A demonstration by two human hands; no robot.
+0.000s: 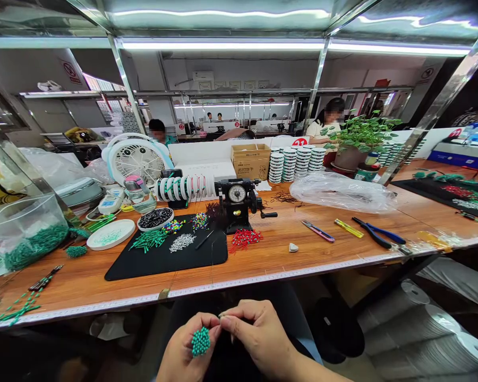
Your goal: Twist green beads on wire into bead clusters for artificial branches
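My left hand (189, 347) is closed around a bundle of green beaded strands (201, 341), whose round ends poke out toward me. Its thumb and forefinger meet the fingertips of my right hand (258, 334), which is pinched on something too small to make out. Both hands are in front of the table edge, above my lap. Beyond them, a black mat (163, 260) carries green tube beads (149, 240), small silvery pieces (182, 242) and multicoloured beads (173, 226). A black hand-crank winding machine (237, 204) stands behind, with red tasselled pieces (245, 240) at its base.
On the right lie a craft knife (317, 231), a yellow cutter (348, 228) and blue-handled pliers (376, 233). A white fan (137, 162), a cardboard box (250, 162), stacked spools (297, 163) and a potted plant (350, 154) stand at the back. Other people sit beyond.
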